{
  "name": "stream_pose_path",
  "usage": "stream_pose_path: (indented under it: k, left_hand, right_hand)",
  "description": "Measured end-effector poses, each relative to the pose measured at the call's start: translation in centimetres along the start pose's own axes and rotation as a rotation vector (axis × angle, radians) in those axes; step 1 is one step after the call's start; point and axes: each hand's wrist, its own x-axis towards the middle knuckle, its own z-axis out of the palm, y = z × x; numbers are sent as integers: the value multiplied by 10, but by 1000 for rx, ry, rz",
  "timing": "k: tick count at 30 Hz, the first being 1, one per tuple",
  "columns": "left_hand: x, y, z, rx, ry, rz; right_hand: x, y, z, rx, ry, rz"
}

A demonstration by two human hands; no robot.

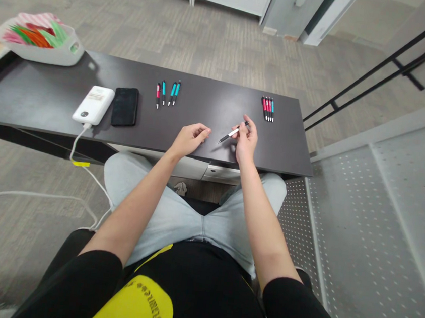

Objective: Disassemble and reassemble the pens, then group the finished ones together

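A white pen with a black grip and black end (pixel 234 132) is held in my right hand (pixel 247 141), between thumb and fingers. Its tip points down and left, just over the dark desk. My left hand (pixel 191 139) rests near the desk's front edge, left of the pen tip. The fingers of that hand are curled in toward the thumb, and nothing shows in them. Beyond it lie a red pen (pixel 157 95) and three teal pens (pixel 171 94), spaced apart. Past my right hand, several red pens (pixel 266 109) lie side by side with a teal pen (pixel 272 110).
A black phone (pixel 125 107) lies left on the desk (pixel 211 98), beside a white power bank (pixel 94 105) with a white cable (pixel 79 140) hanging off the front. At the far left stands a white basket (pixel 56 54) of colourful items. A perforated panel (pixel 373 221) stands right.
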Motion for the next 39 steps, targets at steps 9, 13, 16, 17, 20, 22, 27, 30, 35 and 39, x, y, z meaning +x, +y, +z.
stream_pose_path:
  k: [9, 13, 16, 17, 20, 22, 27, 30, 35, 39]
  left_hand:
    - [0, 1, -2, -35, -55, 7]
    - [9, -14, 0, -58, 7, 94]
    - [14, -23, 0, -23, 68, 194]
    - [15, -25, 0, -15, 86, 212]
    - [16, -27, 1, -35, 122, 204]
    - [16, -28, 3, -83, 143, 175]
    - [22, -31, 6, -281, 190, 54]
    - [27, -33, 2, -429, 270, 45]
    - [30, -39, -9, -570, 251, 57]
    - [30, -42, -11, -603, 196, 59]
  right_hand:
    - [-5, 1, 1, 23, -69, 7]
    - [-1, 11, -1, 49, -133, -32]
    - [-1, 13, 0, 76, -160, -36]
    - [-2, 13, 0, 85, -166, -35]
    - [-4, 10, 1, 79, -184, -24]
    - [-4, 9, 1, 64, -195, -18]
    - [-5, 9, -1, -85, -250, -45]
    - [-7, 6, 0, -292, -428, -128]
    - [-14, -1, 1, -544, -640, -214]
    - [-15, -5, -1, -583, -699, -170]
